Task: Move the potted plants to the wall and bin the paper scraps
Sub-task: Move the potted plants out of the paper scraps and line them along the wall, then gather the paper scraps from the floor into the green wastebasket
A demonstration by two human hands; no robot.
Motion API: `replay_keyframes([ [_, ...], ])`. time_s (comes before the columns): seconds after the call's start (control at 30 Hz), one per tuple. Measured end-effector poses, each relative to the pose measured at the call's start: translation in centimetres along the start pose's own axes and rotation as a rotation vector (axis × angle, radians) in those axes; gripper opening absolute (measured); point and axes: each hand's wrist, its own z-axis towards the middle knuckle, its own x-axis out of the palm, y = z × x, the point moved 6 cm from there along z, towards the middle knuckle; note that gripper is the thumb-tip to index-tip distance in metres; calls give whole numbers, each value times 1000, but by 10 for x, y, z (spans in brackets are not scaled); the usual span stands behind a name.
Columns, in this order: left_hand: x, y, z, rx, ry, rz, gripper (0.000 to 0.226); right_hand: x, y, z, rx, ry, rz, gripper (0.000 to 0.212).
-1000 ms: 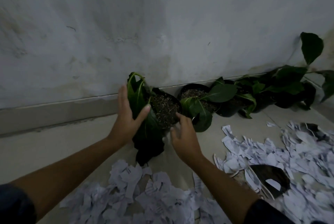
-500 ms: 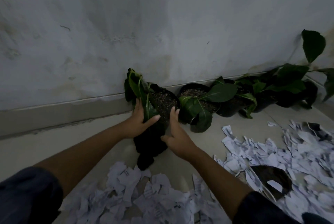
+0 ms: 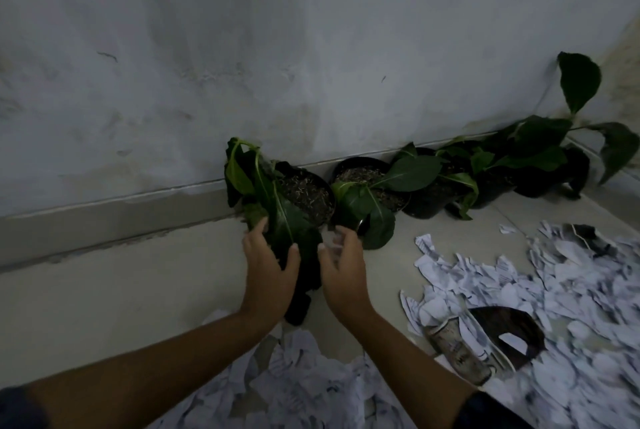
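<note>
While flanking the leftmost potted plant (image 3: 304,200) at frame centre — left hand (image 3: 268,269), right hand (image 3: 341,266), fingers loose, grasping nothing, paper scraps (image 3: 519,290) lower right.

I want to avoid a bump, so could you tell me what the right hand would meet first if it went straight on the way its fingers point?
Probably the round black soil-filled plant pot just ahead of the right hand; depth is unclear.

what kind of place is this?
Likely a bare room or corridor in a building, dimly lit: a stained plaster wall with a skirting strip, a tiled floor, black potted plants lined along the wall, torn paper scraps strewn about.
</note>
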Motion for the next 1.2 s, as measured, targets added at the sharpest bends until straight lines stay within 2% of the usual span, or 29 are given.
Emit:
replay_keyframes([
  [0.1,2,-13,-3,57,-8,-106,60,0,-15,-11,106,138,186,33],
  [0.2,19,-31,-10,247,218,-94,52,-14,-37,-13,143,127,56,32],
  [0.27,36,-31,-15,394,406,40,44,-28,-57,-10,167,125,-216,30],
  [0.3,45,-23,-17,414,506,138,46,-34,-66,-10,166,167,-360,33],
  [0.37,59,2,-21,373,718,471,57,-36,-82,-11,132,362,-611,55],
  [0.4,62,11,-24,402,777,622,68,-36,-89,-10,113,461,-698,64],
  [0.47,65,21,-32,550,818,752,78,-37,-97,-6,78,595,-804,71],
  [0.53,63,40,-42,491,921,758,82,-34,-98,-3,15,650,-912,72],
  [0.6,60,67,-55,286,1072,741,82,-27,-97,-3,-32,678,-979,68],
  [0.63,56,78,-61,225,1104,797,74,-24,-96,-6,-44,682,-1005,66],
  [0.73,45,93,-76,79,1026,888,64,-22,-93,-20,-101,665,-1090,58],
  [0.8,43,94,-84,132,954,918,75,-28,-88,-34,-133,633,-1080,54],
  [0.83,46,98,-90,105,983,896,77,-34,-84,-43,-181,591,-1062,51],
  [0.87,52,100,-96,161,971,875,70,-38,-81,-51,-252,547,-1037,47],
  [0.93,66,84,-108,230,1027,755,67,-47,-80,-68,-356,504,-1044,38],
  [0.97,74,80,-115,373,1004,671,64,-51,-81,-75,-379,512,-1038,33],
  [1.0,79,74,-121,432,1023,600,59,-55,-82,-78,-387,522,-1031,31],
  [1.07,81,49,-119,596,955,435,46,-70,-72,-73,-369,456,-974,35],
  [1.13,73,39,-105,538,922,201,33,-95,-61,-51,-327,288,-922,40],
  [1.2,59,39,-89,570,766,127,29,-121,-62,-21,-250,173,-919,35],
])
